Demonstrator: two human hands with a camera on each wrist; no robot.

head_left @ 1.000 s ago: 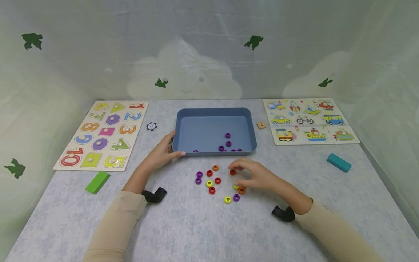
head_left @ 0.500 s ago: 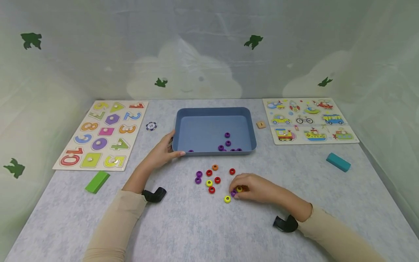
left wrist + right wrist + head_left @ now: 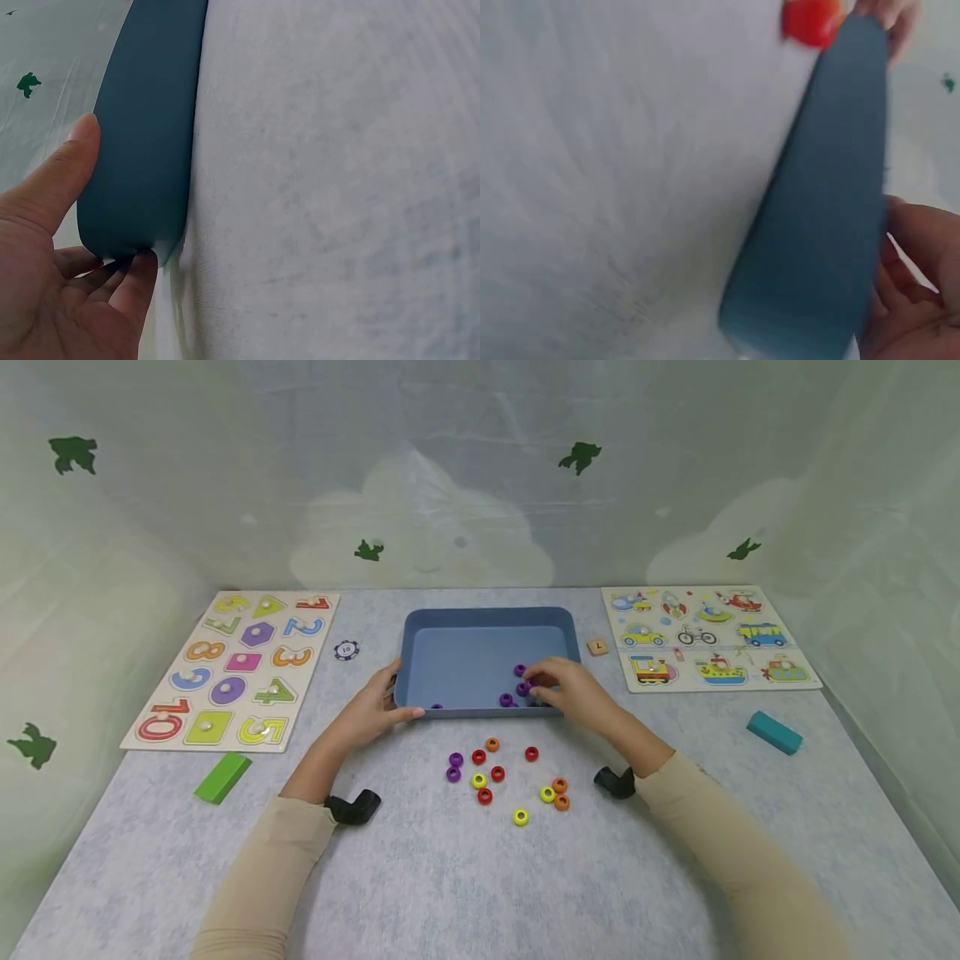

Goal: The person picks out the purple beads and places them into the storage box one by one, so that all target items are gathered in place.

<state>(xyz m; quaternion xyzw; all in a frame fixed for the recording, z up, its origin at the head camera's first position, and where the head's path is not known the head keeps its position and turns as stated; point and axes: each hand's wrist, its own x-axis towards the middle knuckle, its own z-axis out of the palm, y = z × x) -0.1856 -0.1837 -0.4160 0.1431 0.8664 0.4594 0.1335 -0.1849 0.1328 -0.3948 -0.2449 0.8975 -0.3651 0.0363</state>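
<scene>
My left hand (image 3: 367, 714) grips the blue tray (image 3: 487, 713) at its front left corner. In the left wrist view the thumb lies along the tray wall (image 3: 146, 127) and the fingers curl under the corner. Over the tray's front right part, my right hand (image 3: 577, 693) reaches in, thumb and index finger pinching a purple bead (image 3: 529, 685) that they partly cover. Loose purple beads (image 3: 506, 700) lie around the fingertips inside the tray. The right wrist view shows the tray's outer wall (image 3: 810, 195) beside the hand, hiding the fingertips.
Several beads lie on the table before the tray, among them a red bead (image 3: 532, 753), a yellow bead (image 3: 521, 817) and an orange bead (image 3: 562, 802). Puzzle boards flank the tray: a number board (image 3: 198, 672) left, a vehicle board (image 3: 712, 647) right. A green block (image 3: 223, 777) lies left.
The right hand took the purple bead from beside the yellow and orange beads on the table and moved it forward into the tray. The left hand stayed at the tray corner.
</scene>
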